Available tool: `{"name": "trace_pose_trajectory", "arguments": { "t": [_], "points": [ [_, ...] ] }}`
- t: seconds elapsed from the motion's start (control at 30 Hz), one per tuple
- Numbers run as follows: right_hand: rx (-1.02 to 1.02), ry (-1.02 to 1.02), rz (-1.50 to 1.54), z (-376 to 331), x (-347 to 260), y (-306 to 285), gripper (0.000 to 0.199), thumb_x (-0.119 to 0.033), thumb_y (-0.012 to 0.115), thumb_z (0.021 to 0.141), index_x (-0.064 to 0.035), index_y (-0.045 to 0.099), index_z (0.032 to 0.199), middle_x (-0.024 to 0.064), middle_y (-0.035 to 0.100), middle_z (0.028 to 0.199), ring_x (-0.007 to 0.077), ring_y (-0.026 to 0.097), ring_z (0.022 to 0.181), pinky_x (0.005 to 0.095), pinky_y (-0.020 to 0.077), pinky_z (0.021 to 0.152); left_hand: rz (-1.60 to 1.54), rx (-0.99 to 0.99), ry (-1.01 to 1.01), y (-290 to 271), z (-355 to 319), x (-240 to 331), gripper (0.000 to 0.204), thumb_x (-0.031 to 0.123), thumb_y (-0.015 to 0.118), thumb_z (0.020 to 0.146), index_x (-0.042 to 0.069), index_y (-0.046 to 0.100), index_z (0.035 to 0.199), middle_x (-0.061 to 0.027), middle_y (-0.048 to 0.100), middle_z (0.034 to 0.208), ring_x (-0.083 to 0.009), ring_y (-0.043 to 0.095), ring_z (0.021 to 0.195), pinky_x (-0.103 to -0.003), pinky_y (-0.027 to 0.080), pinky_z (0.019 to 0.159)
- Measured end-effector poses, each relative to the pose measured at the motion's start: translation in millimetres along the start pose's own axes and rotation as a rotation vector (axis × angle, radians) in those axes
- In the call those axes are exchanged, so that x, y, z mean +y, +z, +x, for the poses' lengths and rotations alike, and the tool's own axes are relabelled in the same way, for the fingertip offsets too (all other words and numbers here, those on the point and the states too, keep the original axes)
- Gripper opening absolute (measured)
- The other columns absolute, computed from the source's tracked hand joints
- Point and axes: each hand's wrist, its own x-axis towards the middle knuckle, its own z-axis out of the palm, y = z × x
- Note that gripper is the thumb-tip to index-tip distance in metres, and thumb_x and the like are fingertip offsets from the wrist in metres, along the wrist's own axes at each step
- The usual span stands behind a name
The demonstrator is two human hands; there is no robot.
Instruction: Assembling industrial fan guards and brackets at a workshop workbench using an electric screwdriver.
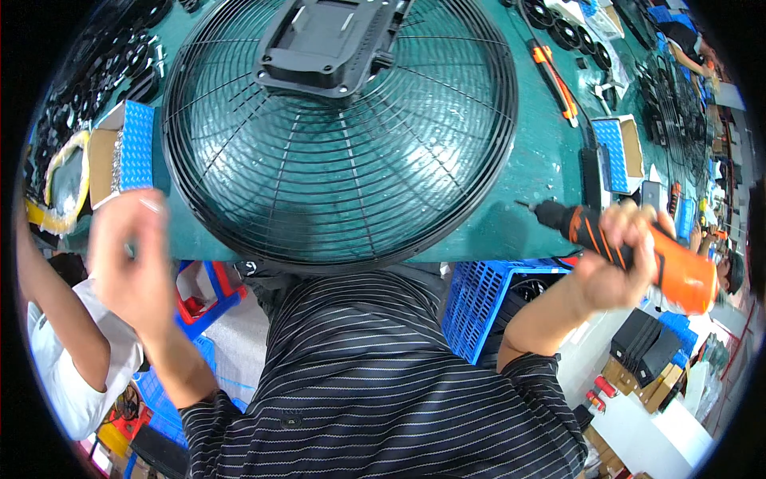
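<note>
My right hand [618, 251] is wrapped round an orange and black power screwdriver [678, 271], held at the table's front right with its bit toward the left. On the left, my left hand [132, 263] is raised beside an open cardboard box with blue patterned sides [137, 144]. It is smeared by motion, but its fingers are curled together, with a small bright glint at the tips that is too blurred to name. Between the hands lies a large round black wire fan grille [351, 160]. A black plastic housing [319, 68] sits at the grille's far middle.
An orange and black utility knife [554, 84] lies right of the grille on the green table [535, 168]. Another blue patterned box [618, 152] stands farther right. A yellow tape roll [60, 184] and a person in white [72, 351] are left. A blue crate [479, 311] stands below the table.
</note>
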Motion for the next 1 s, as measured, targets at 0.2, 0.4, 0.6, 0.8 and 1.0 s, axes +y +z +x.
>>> {"name": "trace_pose_trajectory", "arguments": {
  "t": [0.2,0.4,0.6,0.8,1.0],
  "points": [
    [-0.064,0.026,0.581,-17,-39,59,0.038,-0.012,0.064,0.087,0.0014,0.048,0.118,0.0033,0.053,0.078,0.0108,0.054,0.059,0.0260,0.0489,0.054,-0.734,-0.421,0.249,55,-43,83,0.020,-0.003,0.075,0.072,0.000,0.068,0.090,-0.0111,0.069,0.083,-0.0209,0.066,0.064,-0.030,0.051,0.054],
    [-0.211,0.109,0.591,-31,-30,81,0.037,-0.012,0.065,0.090,-0.0047,0.045,0.120,0.0023,0.057,0.077,0.0121,0.060,0.057,0.0256,0.0539,0.052,-0.786,-0.361,0.260,69,-53,86,0.024,-0.003,0.076,0.070,0.001,0.069,0.093,-0.0089,0.068,0.082,-0.0186,0.065,0.061,-0.028,0.049,0.049],
    [-0.217,0.119,0.598,-36,-27,85,0.038,-0.013,0.065,0.090,-0.0067,0.043,0.120,0.0022,0.057,0.077,0.0126,0.060,0.057,0.0258,0.0536,0.052,-0.771,-0.353,0.254,69,-52,85,0.026,-0.003,0.076,0.069,0.001,0.069,0.093,-0.0083,0.067,0.080,-0.0176,0.064,0.059,-0.028,0.048,0.047],
    [-0.222,0.145,0.605,-35,-27,82,0.037,-0.012,0.064,0.090,-0.0070,0.043,0.119,0.0024,0.056,0.076,0.0131,0.060,0.056,0.0265,0.0535,0.052,-0.741,-0.374,0.256,70,-52,86,0.025,-0.002,0.076,0.069,0.001,0.069,0.092,-0.0078,0.067,0.079,-0.0174,0.064,0.059,-0.028,0.048,0.047],
    [-0.263,0.149,0.595,-33,-28,77,0.036,-0.012,0.064,0.089,-0.0071,0.043,0.118,0.0026,0.057,0.074,0.0133,0.060,0.056,0.0264,0.0537,0.051,-0.726,-0.409,0.264,69,-51,88,0.025,-0.001,0.076,0.069,0.001,0.069,0.093,-0.0075,0.068,0.080,-0.0179,0.065,0.059,-0.028,0.049,0.047]
  ]
}}
